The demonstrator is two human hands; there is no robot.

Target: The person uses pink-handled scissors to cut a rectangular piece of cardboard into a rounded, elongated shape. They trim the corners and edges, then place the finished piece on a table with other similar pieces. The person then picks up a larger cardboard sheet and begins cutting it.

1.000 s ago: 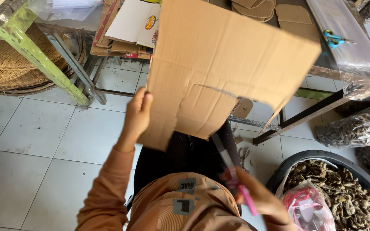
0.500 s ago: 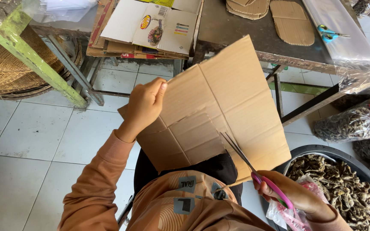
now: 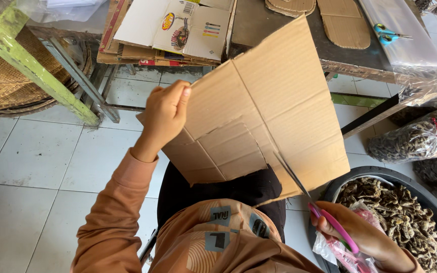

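1. Our right hand (image 3: 365,235) sits lowest and nearest, fingers curled tight through the pink handles of the scissors (image 3: 309,199).
2. The scissors' dark blades run up and to the left from that grip and lie against the lower right part of the cardboard sheet (image 3: 274,106), along a cut line that starts at its bottom edge.
3. Just beside our right hand lies a crumpled clear plastic bag (image 3: 347,253) with red inside, resting at the edge of a round black tub (image 3: 340,184) filled with dried brown pieces.
4. Our left hand (image 3: 164,114) is raised higher, pinching the left edge of the cardboard sheet, thumb on the side facing us and the fingers wrapped behind.
5. The cardboard sheet is held in the air above our lap, tilted, with fold creases crossing it and a stepped edge at its lower left.
6. Beyond it, white floor tiles (image 3: 36,151) spread to the left, under a green-painted frame (image 3: 31,63) with woven trays (image 3: 6,76) behind it.
7. Farther off, flattened printed boxes (image 3: 173,28) lie stacked on a low shelf.
8. On the dark table (image 3: 259,25) at the far right lie cut cardboard shapes (image 3: 342,23), and blue-handled scissors (image 3: 388,34) rest on clear plastic sheeting (image 3: 410,45).
9. Clear bags of dried pieces (image 3: 416,141) sit on the floor below that table.
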